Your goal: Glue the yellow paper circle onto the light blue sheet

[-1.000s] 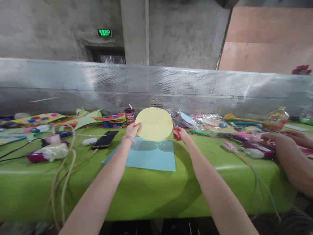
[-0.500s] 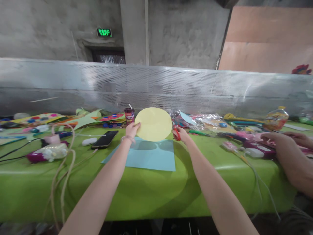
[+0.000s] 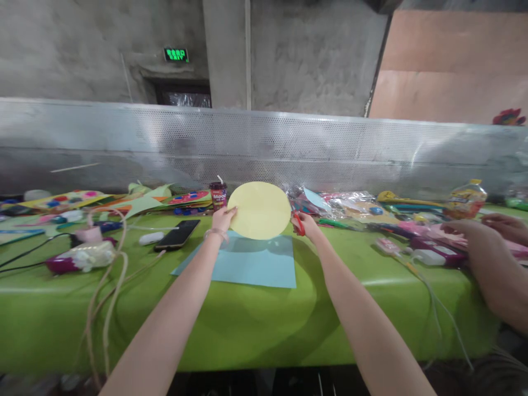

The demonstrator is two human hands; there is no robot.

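Co-worker's far hand shifted; left grip pinches yellow oval (long axis sideways); right grip clasps scissors, blades upward.

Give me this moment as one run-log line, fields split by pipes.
left hand: holds yellow paper oval by its edge | right hand: holds red-handled scissors | below oval: blue sheet on green table cover

Two hands in middle: one left hand, one right hand. Two helper hands at far right. One round yellow paper. One big blue sheet. One pair of red scissors. One black phone. One cup, one straw. One drink bottle. One bracelet. One green table. One exit sign.
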